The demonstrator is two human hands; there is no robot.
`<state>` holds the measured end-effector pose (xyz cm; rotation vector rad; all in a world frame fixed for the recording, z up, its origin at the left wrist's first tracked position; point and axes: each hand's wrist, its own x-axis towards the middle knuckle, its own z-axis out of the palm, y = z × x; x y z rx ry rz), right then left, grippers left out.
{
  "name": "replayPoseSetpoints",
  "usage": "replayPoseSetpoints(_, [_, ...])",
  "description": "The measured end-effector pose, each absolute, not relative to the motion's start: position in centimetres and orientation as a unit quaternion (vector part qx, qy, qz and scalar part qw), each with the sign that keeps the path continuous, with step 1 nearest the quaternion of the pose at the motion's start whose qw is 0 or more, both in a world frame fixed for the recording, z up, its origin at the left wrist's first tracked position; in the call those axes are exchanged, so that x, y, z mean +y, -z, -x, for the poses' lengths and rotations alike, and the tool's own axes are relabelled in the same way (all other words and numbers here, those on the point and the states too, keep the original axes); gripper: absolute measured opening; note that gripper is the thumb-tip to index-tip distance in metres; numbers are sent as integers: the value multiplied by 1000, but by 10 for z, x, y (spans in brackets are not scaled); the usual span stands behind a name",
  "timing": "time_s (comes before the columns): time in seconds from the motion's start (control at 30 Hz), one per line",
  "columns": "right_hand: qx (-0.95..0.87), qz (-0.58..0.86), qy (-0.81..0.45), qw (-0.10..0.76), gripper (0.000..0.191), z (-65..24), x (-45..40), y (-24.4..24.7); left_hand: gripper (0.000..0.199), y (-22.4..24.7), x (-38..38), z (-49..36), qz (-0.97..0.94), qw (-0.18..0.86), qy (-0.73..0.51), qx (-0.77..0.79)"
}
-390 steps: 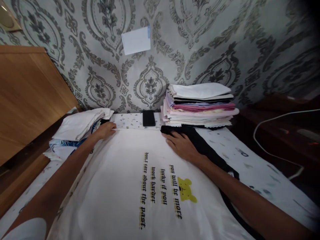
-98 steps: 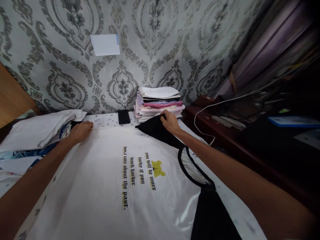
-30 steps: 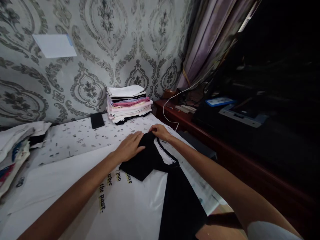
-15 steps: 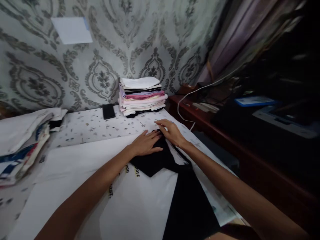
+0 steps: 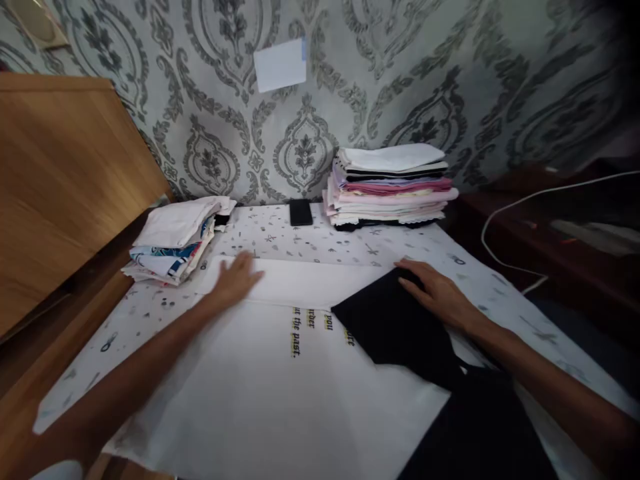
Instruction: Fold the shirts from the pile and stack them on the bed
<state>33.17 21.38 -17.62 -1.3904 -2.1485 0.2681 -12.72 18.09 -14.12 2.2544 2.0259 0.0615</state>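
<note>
A white garment with dark and yellow lettering lies spread on the patterned sheet. Its far edge is folded over in a white strip. Black fabric covers its right part and runs toward the near edge. My left hand, slightly blurred, is over the left end of the white strip with its fingers apart and nothing in it. At the upper right corner of the black fabric is my right hand, its thumb and fingers closed on the edge.
A tall folded clothes stack stands by the wall, with a smaller stack at the left. Between them lies a dark flat object. A wooden cabinet borders the left. A white cable curves at the right.
The view has turned left, bringing the cabinet into sight. My left hand has left the black fabric and moved left along the white strip. My right hand stays at the black fabric's corner.
</note>
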Motion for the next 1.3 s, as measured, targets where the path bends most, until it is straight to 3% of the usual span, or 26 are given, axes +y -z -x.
replayPoseSetpoints(0.13, [-784, 537, -123, 286, 41, -321, 193, 148, 60, 128, 165, 187, -686, 6, -15, 727])
replayPoseSetpoints(0.23, [-783, 528, -147, 294, 41, -312, 168, 124, 63, 122, 159, 185, -725, -27, -33, 688])
replayPoseSetpoints(0.53, [-797, 528, -197, 217, 38, -324, 95, 113, 31, 111, 101, -9, -964, 38, -106, 240])
replayPoseSetpoints(0.7, [-797, 529, -233, 175, 44, -333, 71, 113, 35, 110, 91, -75, -967, 24, -48, 248])
replayPoseSetpoints(0.83, [-814, 519, -213, 151, 57, -332, 66, 117, 37, 102, 109, -81, -931, 141, -66, 329])
replayPoseSetpoints(0.97, [-811, 520, -179, 201, 29, -326, 68, 122, 29, 94, 127, -74, -847, 335, -135, 391])
replayPoseSetpoints(1.07, [-777, 540, -185, 265, 27, -322, 66, 118, 23, 89, 132, -68, -791, 435, -144, 406])
replayPoseSetpoints(1.3, [-742, 554, -227, 301, 21, -318, 54, 103, 25, 79, 133, -52, -773, 483, -113, 396])
